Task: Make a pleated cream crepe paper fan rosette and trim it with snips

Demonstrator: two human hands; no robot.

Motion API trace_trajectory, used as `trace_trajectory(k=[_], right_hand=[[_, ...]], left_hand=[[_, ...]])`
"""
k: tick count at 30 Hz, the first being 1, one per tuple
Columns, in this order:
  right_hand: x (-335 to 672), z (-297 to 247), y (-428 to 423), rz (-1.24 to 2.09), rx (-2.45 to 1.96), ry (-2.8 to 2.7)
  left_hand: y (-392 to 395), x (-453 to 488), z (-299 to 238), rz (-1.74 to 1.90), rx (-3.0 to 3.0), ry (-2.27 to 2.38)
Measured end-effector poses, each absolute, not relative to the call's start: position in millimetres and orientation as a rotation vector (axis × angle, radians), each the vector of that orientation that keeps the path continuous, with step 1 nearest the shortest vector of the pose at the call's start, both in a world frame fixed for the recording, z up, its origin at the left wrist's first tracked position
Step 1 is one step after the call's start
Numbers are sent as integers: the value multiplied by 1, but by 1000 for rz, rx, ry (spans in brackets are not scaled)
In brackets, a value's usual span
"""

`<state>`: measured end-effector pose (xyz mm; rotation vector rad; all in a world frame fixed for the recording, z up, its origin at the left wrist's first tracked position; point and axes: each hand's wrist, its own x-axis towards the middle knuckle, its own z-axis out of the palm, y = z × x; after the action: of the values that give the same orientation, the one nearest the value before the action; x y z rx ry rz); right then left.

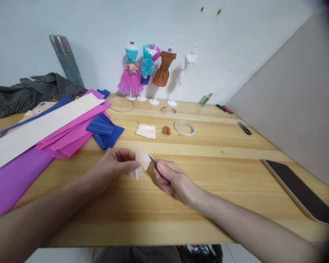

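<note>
From where I stand, the fingers of the left hand (120, 163) pinch a pleated cream paper fan (142, 157) over the worktop (214, 182); those of the right hand (173, 176) grip a dark pointed tool (152, 160) just beside it. The pleats look formed, the finishing, I'd judge, incomplete. 3 mannequins (165, 69) stand dressed; the 4th mannequin (191, 60) looks bare.

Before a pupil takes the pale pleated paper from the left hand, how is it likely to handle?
The pale pleated paper is probably light and floppy, since it looks thin. Its fine pleats suggest it could crush easily. It may lose shape if released, as the left hand pinches it.
</note>
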<state>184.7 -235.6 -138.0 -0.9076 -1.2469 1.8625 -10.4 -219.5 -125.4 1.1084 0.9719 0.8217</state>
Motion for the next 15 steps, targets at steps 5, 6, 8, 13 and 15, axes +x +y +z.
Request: trace_trajectory(k=[5, 6, 8, 13, 15], right_hand=[[185, -140, -235, 1888, -891, -1140], [185, -140, -235, 1895, -883, -1128], [185, -140, -236, 1905, -870, -1122], [184, -139, -238, 1921, -844, -1134], [185, -139, -238, 1892, -840, -1136]], left_hand=[[-219, -11, -125, 841, 1087, 948], [-219, -11, -125, 851, 1083, 937], [-219, -11, -126, 867, 1073, 913], [-220, -11, -127, 899, 1060, 886], [-220, -10, -127, 904, 1060, 894]])
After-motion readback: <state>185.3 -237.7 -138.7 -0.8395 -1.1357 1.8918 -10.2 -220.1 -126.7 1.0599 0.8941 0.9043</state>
